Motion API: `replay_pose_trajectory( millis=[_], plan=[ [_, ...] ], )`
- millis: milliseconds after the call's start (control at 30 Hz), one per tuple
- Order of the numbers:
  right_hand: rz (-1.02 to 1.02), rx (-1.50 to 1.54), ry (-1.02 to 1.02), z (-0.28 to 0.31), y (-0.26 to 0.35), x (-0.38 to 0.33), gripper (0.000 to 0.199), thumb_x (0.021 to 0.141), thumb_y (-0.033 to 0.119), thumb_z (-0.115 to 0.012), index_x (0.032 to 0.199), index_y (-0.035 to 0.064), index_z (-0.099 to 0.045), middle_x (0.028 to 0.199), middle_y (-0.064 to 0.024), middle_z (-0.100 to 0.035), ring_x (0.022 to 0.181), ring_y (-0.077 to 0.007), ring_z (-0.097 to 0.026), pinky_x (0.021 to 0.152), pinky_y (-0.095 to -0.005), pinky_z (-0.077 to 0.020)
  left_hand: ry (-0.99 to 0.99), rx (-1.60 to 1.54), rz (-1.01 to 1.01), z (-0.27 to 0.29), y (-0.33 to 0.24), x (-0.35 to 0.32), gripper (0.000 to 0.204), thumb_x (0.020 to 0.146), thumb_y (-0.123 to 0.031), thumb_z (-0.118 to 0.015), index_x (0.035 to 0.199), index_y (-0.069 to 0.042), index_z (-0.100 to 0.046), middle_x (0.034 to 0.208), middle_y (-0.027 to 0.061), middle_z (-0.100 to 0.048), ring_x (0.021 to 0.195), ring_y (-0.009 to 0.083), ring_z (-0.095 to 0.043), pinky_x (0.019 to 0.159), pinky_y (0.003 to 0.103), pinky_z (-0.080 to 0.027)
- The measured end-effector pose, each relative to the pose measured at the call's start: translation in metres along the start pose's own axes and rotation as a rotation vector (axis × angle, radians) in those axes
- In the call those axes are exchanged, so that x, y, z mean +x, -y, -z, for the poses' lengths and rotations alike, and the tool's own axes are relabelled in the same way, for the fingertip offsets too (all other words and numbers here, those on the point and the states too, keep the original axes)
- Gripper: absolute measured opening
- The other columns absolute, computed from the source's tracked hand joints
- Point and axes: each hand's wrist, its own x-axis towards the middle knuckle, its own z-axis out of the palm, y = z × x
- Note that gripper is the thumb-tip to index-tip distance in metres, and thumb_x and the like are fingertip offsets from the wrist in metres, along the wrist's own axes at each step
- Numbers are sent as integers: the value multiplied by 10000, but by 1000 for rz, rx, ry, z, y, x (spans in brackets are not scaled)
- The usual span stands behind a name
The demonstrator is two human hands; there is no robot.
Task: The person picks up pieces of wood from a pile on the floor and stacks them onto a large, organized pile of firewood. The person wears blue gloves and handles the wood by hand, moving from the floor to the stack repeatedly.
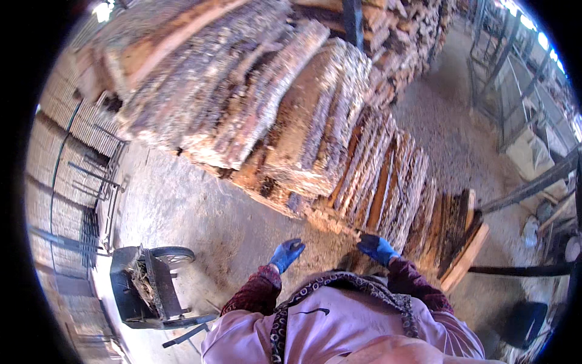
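Note:
Both my hands wear blue gloves with dark fingertips. My left hand (286,255) is held out in front of my body, fingers loosely bent and apart, with nothing in it. My right hand (377,249) is at the near end of a row of bark-covered wood slabs (379,176). Its fingers are apart and close to the slab ends; whether they touch the wood I cannot tell. Larger rough slabs (315,115) lie on the stack beyond my hands, their bark flaky and grey-brown.
A black wheeled cart (136,285) holding wood scraps stands at the left. An orange-brown plank (464,258) leans at the stack's right end. More split wood (406,42) is piled far back. Metal frames (515,79) line the right side, and stacked boards (54,182) the left wall.

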Motion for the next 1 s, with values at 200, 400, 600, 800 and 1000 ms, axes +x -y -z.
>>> replay_pose_trajectory(
  millis=[200,400,600,800,1000],
  plan=[
    [162,-422,156,-4,25,-20,327,1008,196,-578,1318,119,-651,1327,-111,-642,1280,-261,-557,1130,-346,-406,-59,521,-28,6,-17,-88,574,932,-449,-676,1284,3,-643,1196,222,-696,1068,293,-695,930,377,-537],
    [277,-504,121,28,-12,-28,336,991,100,-559,1313,62,-645,1318,-103,-655,1231,-256,-598,1074,-376,-458,285,606,34,4,-15,-106,588,947,-498,-583,1288,-24,-652,1313,216,-645,1239,337,-607,1075,416,-446],
    [210,-400,-74,27,102,-11,377,959,52,-612,1335,29,-603,1345,-115,-632,1240,-249,-594,1075,-372,-462,201,766,-128,59,-15,-84,695,901,-595,-596,1347,-62,-618,1327,181,-648,1242,367,-600,1085,425,-439],
    [647,256,-413,-64,351,-12,492,933,-26,-624,1413,10,-520,1410,-146,-579,1285,-254,-563,1106,-380,-439,294,820,-444,143,-52,-25,703,919,-620,-586,1359,-73,-601,1392,183,-598,1276,351,-571,1092,436,-429],
    [1294,-862,-588,-321,549,12,523,912,96,-690,1404,-2,-544,1394,-172,-598,1299,-294,-565,1102,-415,-422,322,790,-460,281,-8,-2,652,911,-565,-610,1393,-128,-573,1357,194,-611,1237,381,-584,1042,467,-457]
  ],
)
